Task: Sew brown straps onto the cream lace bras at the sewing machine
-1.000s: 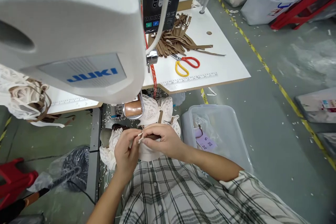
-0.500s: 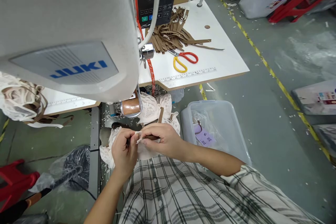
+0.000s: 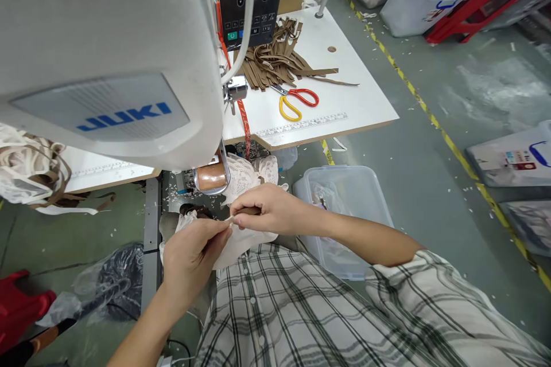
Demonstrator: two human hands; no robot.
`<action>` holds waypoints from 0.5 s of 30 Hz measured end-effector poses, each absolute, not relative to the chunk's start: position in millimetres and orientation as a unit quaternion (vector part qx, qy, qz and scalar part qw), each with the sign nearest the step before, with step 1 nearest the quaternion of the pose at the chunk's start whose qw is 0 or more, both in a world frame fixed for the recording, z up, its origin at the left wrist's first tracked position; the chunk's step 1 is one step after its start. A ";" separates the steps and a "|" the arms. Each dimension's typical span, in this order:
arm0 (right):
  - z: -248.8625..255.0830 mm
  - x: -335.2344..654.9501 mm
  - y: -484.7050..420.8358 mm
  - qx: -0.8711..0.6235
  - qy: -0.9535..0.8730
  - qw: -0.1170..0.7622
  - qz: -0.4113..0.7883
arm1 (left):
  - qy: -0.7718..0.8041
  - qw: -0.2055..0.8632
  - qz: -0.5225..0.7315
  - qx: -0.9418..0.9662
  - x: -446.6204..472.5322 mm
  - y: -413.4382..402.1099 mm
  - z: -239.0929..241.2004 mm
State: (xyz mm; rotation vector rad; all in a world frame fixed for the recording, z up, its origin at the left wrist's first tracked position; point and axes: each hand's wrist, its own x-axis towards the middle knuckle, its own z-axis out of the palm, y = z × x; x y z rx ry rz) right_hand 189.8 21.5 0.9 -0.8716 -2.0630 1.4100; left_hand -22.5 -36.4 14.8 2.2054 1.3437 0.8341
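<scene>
A white lace garment (image 3: 247,175) lies bunched in my lap below the head of a white Juki sewing machine (image 3: 107,57). My left hand (image 3: 193,252) pinches the garment's edge between thumb and fingers. My right hand (image 3: 269,209) meets it fingertip to fingertip and grips a thin brown strap (image 3: 252,211) together with the lace. A copper-coloured cylinder (image 3: 212,176) on the machine sits just above and left of my hands.
The white table (image 3: 344,109) carries a pile of brown straps (image 3: 275,60) and red-and-yellow scissors (image 3: 295,102). A clear plastic bin (image 3: 344,206) stands on the floor to my right. More lace and straps (image 3: 30,169) hang at left. A yellow floor line (image 3: 434,120) runs diagonally.
My hands have lifted slightly toward the machine, still pinching lace and strap. My view has shifted, so table and bin sit further left in the picture.
</scene>
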 end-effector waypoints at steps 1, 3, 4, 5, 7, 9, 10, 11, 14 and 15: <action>1.6 190.7 21.6 -0.315 -0.748 0.236 0.534 | 0.482 0.215 0.300 0.795 -23.0 -35.8 14.7; 2.8 192.2 22.1 -0.311 -0.732 0.218 0.566 | 0.479 0.226 0.296 0.795 -23.6 -34.9 14.7; 3.5 192.9 22.4 -0.310 -0.722 0.209 0.582 | 0.478 0.233 0.294 0.794 -23.6 -34.4 14.9; 4.2 193.4 22.7 -0.309 -0.712 0.200 0.598 | 0.476 0.243 0.292 0.793 -23.7 -33.8 15.3; 5.9 194.3 23.0 -0.307 -0.695 0.182 0.624 | 0.474 0.264 0.289 0.789 -24.0 -32.7 16.1; 7.6 194.8 22.9 -0.303 -0.691 0.172 0.634 | 0.476 0.285 0.282 0.783 -24.9 -31.5 16.1; 8.4 194.9 22.6 -0.301 -0.693 0.170 0.633 | 0.478 0.296 0.277 0.779 -25.5 -30.9 15.7; 9.1 194.9 22.3 -0.300 -0.698 0.171 0.627 | 0.480 0.307 0.273 0.775 -26.1 -30.4 15.1; 10.0 194.6 21.2 -0.307 -0.717 0.185 0.599 | 0.494 0.334 0.263 0.759 -27.7 -27.9 12.3; 9.8 194.5 20.8 -0.312 -0.723 0.188 0.587 | 0.501 0.340 0.258 0.753 -27.9 -26.6 11.6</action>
